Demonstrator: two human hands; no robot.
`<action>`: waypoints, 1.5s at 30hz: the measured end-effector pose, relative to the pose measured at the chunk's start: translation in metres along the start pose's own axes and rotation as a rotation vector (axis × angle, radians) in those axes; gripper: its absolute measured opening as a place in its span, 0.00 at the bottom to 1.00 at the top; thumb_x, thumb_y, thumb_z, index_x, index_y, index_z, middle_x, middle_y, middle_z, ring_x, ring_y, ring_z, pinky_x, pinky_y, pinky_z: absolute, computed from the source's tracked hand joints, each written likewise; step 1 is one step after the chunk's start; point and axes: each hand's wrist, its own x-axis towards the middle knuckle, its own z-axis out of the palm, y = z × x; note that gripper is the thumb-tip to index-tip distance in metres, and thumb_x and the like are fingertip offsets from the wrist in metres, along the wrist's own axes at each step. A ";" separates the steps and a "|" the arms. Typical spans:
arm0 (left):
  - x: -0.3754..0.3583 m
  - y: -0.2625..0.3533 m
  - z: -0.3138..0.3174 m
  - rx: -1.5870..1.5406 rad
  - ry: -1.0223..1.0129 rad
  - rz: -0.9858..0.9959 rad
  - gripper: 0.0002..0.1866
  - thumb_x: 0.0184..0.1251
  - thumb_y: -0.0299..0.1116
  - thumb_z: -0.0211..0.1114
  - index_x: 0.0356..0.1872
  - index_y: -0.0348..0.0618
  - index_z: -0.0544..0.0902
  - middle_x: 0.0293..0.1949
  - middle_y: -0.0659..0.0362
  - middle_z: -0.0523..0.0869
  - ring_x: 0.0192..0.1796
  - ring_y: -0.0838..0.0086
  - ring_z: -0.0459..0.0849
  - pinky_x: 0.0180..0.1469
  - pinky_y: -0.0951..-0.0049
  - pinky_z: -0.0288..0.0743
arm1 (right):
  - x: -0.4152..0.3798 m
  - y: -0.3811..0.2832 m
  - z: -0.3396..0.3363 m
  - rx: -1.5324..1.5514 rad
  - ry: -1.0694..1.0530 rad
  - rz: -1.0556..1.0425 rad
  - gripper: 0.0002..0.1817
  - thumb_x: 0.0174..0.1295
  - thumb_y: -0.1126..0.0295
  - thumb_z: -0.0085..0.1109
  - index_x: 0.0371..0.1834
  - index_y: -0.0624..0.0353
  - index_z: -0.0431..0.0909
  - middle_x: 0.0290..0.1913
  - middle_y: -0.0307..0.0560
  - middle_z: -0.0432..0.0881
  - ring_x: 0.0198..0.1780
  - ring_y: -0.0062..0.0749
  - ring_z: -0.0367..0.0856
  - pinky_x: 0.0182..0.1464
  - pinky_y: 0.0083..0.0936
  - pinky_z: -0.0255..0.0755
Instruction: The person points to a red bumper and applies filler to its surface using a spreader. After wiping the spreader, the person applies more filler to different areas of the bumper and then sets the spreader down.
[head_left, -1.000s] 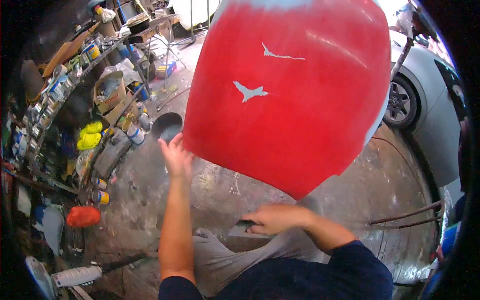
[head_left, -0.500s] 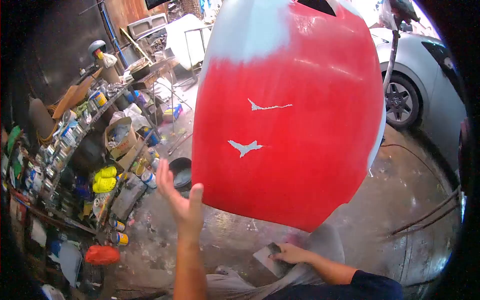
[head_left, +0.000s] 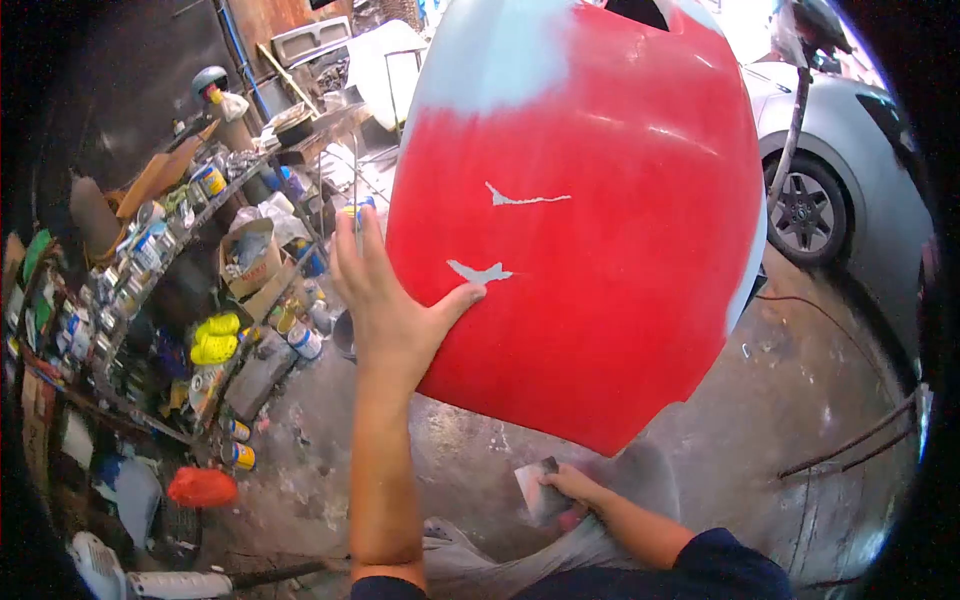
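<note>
A red car hood [head_left: 600,240] with a pale blue-grey area at its upper left stands raised before me. Two thin grey patches mark its red face, an upper streak [head_left: 510,198] and a lower one [head_left: 478,271]. My left hand [head_left: 395,310] is at the hood's left edge, fingers spread and thumb out over the red surface by the lower patch; whether it touches cannot be made out. Low down, below the hood's bottom corner, my right hand [head_left: 574,482] grips a flat grey spreader [head_left: 538,490] with a dark edge.
Shelves of paint cans [head_left: 130,270] line the left side, with yellow clogs [head_left: 215,340], a cardboard box [head_left: 250,255] and a red bundle [head_left: 203,487] nearby. A silver car [head_left: 860,130] stands at the right. A hose [head_left: 825,318] crosses the concrete floor.
My left hand has risen and moved right to the hood's left edge, its thumb now over the red. My right hand still holds the spreader, slightly higher in view. The view has shifted slightly.
</note>
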 end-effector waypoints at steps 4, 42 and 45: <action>-0.044 -0.012 -0.015 -0.065 -0.193 -0.196 0.70 0.38 0.47 0.88 0.82 0.45 0.49 0.82 0.43 0.45 0.82 0.44 0.45 0.81 0.47 0.48 | 0.024 0.021 -0.005 0.135 -0.045 -0.032 0.20 0.67 0.64 0.63 0.59 0.61 0.78 0.47 0.44 0.85 0.47 0.33 0.82 0.50 0.37 0.77; -0.175 -0.117 0.086 -1.366 0.872 -1.211 0.27 0.83 0.56 0.48 0.38 0.40 0.79 0.34 0.61 0.79 0.35 0.75 0.75 0.41 0.75 0.70 | 0.006 0.007 -0.016 0.180 0.125 0.316 0.15 0.69 0.63 0.62 0.54 0.56 0.78 0.44 0.41 0.85 0.40 0.30 0.85 0.43 0.33 0.81; -0.172 -0.121 0.089 -1.364 0.896 -1.254 0.28 0.83 0.56 0.48 0.43 0.39 0.82 0.35 0.61 0.80 0.37 0.75 0.75 0.44 0.75 0.70 | 0.013 0.020 -0.023 0.112 0.137 0.312 0.14 0.69 0.63 0.61 0.54 0.55 0.78 0.43 0.40 0.85 0.40 0.29 0.84 0.43 0.32 0.80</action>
